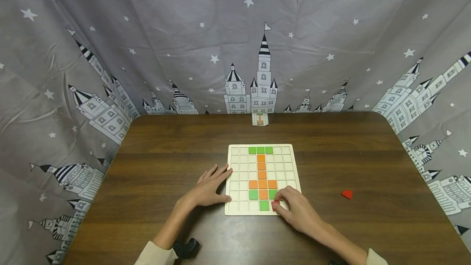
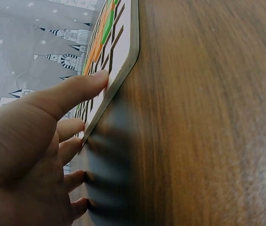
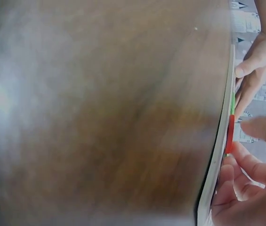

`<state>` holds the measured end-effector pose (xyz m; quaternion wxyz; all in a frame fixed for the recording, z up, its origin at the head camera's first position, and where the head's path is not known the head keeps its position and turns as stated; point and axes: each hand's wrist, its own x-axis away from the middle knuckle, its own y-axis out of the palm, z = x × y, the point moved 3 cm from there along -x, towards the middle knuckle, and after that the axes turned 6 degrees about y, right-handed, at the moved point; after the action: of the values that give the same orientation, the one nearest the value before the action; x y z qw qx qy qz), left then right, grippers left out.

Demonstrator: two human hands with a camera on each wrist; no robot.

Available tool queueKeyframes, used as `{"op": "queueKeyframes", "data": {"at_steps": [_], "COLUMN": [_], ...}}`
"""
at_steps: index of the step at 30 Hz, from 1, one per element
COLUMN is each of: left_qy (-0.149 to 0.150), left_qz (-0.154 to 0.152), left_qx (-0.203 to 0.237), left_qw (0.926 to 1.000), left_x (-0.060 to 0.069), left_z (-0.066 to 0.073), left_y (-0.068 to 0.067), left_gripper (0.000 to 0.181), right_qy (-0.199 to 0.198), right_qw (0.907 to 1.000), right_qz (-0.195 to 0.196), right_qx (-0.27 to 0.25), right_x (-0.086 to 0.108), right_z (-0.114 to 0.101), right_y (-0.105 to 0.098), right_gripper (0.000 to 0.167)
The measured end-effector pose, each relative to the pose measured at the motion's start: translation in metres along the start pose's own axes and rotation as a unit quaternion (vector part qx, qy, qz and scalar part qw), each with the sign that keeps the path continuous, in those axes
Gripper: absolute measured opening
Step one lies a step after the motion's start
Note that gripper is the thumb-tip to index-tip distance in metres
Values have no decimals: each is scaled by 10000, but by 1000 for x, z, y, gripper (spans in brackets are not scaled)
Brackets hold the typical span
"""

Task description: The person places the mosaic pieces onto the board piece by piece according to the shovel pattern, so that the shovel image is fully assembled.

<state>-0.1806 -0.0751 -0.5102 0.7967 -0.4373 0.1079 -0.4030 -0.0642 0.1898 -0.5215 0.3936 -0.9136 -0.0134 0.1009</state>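
Note:
A square pale wooden board [image 1: 244, 176] with a grid of recesses lies flat on the table. Green tiles [image 1: 260, 150] and orange tiles [image 1: 261, 166] fill some of its cells. My left hand [image 1: 209, 187] rests at the board's left edge, thumb and fingertips touching the rim, fingers spread. At the lower right of the board, my right hand [image 1: 299, 209] pinches a red tile [image 1: 275, 205] beside the bottom green tile [image 1: 264, 205]. The right wrist view shows this red tile [image 3: 230, 134] edge-on by the fingertips. Fingers partly hide nearby cells.
Another red piece [image 1: 347, 194], pointed at one end, lies on the brown wooden table [image 1: 165, 167] to the right. A small pattern card [image 1: 260, 119] stands at the table's back edge, against the grey castle-print curtain [image 1: 206, 32].

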Motion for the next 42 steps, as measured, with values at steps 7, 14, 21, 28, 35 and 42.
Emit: {"op": "queueKeyframes", "data": {"at_steps": [7, 14, 21, 28, 35, 42], "left_qy": [-6, -17, -57, -11, -36, -36], "left_qz": [-12, -9, -1, -14, -9, -5], "left_qx": [32, 40, 16, 16, 18, 62], "left_qw": [10000, 10000, 10000, 10000, 10000, 10000], "left_x": [0, 0, 0, 0, -1, 0], "left_z": [1, 1, 1, 1, -1, 0], "left_y": [0, -1, -1, -1, 1, 0], "left_gripper": [83, 83, 84, 84, 85, 84], "right_qy": [17, 250, 217, 282, 74, -2], "right_qw": [9998, 9993, 9995, 9992, 9998, 9998], "right_qz": [-208, -279, -231, -289, -156, -112], "right_qx": [41, -7, -2, 39, 85, 137], "right_x": [0, -2, -4, -5, -5, -5], "right_z": [-1, 0, -2, -5, -5, -6], "right_y": [-2, -2, 0, 1, 2, 2], "right_gripper": [20, 21, 21, 20, 19, 18]}}
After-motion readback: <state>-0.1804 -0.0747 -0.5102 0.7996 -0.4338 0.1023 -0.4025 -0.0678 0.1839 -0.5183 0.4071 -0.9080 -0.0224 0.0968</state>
